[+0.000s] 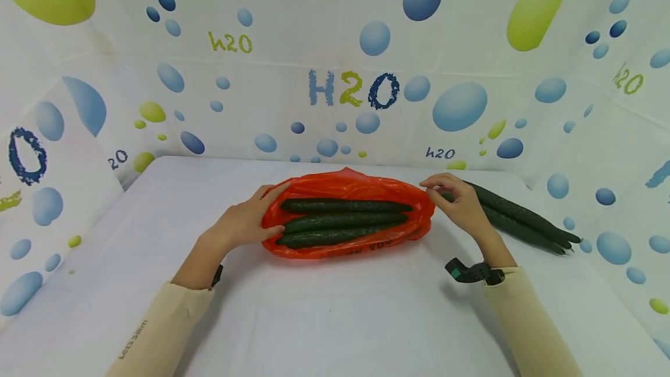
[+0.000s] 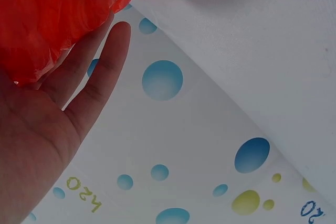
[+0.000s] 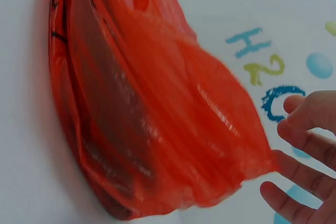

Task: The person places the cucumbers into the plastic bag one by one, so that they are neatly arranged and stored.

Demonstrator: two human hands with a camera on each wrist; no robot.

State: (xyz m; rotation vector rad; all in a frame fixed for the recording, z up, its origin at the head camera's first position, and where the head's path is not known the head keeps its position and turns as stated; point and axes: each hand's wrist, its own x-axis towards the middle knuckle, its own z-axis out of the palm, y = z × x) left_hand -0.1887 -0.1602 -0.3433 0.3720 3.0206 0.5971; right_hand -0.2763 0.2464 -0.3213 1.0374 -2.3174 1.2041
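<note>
A red plastic bag [image 1: 342, 182] lies spread open on the table, with three dark green cucumbers [image 1: 345, 206] side by side in it. My left hand [image 1: 243, 220] rests at the bag's left end, its thumb by the cucumber tips and its fingers along the rim. In the left wrist view, the visible fingers [image 2: 100, 85] are straight beside the red plastic. Over at the bag's right end is my right hand [image 1: 460, 202], fingers loosely bent. The right wrist view shows its fingers [image 3: 310, 182] spread, one meeting the bag's corner; nothing is visibly pinched.
More cucumbers [image 1: 523, 217] lie at the right, partly behind the right hand; their exact number is unclear. A white cloth covers the table [image 1: 335, 313]. Behind it rises a white curtain [image 1: 293, 34] printed with blue and green spots and "H2O" lettering.
</note>
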